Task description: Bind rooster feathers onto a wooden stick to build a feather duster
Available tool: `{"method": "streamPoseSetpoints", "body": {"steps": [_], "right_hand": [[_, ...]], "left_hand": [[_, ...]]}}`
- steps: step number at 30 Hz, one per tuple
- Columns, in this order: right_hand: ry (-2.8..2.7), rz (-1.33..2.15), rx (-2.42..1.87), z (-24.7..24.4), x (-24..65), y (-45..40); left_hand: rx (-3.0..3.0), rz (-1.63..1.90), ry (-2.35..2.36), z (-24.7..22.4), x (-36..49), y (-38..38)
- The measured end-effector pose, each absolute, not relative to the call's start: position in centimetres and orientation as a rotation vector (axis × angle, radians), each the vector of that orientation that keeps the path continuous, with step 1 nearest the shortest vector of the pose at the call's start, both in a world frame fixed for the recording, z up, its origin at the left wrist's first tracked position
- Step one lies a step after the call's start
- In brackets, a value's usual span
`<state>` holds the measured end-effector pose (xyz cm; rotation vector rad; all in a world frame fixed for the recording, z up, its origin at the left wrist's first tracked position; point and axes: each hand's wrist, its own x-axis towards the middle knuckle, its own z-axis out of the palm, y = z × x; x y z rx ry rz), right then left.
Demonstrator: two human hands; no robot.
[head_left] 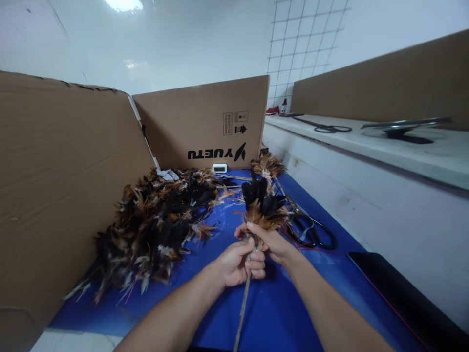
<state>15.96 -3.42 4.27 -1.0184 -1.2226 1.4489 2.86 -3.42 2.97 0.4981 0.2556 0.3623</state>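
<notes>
My left hand [242,264] is closed round a thin stick [242,315], which slants down toward me. Black and brown feathers [262,200] fan out from the stick's upper end, pointing away from me. Just above the left hand, my right hand [269,240] pinches the base of these feathers where they meet the stick. Its fingertips are partly hidden behind the bundle. Black-handled scissors [322,234] lie to the right of the feathers, with red string [311,249] close by. A large heap of loose black and brown feathers [157,230] covers the left of the blue tabletop [216,293].
Cardboard walls [66,195] stand at the left and back [176,127]. By the back wall sit a small white digital display [220,168] and another feather bundle [269,165]. On the right ledge [384,151] lie scissors [331,129]. A black flat object [410,288] lies at right.
</notes>
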Motion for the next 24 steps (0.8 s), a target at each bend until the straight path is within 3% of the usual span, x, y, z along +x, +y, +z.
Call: {"method": "streamPoseSetpoints", "body": {"steps": [19,21,24], "right_hand": [[-1.104,1.436,-1.135,2.9,15.8,-2.7],[-1.122,1.267,-1.222,3.1,16.3,-2.5],[-1.092,0.652,-1.447,4.0,17.0,-2.4]], "left_hand": [[0.607,0.399,0.279,2.3,3.0,-2.7],[0.603,0.414,0.318,2.3,3.0,-2.5],[0.592,0.422,0.419,1.9,3.0,-2.2]]}}
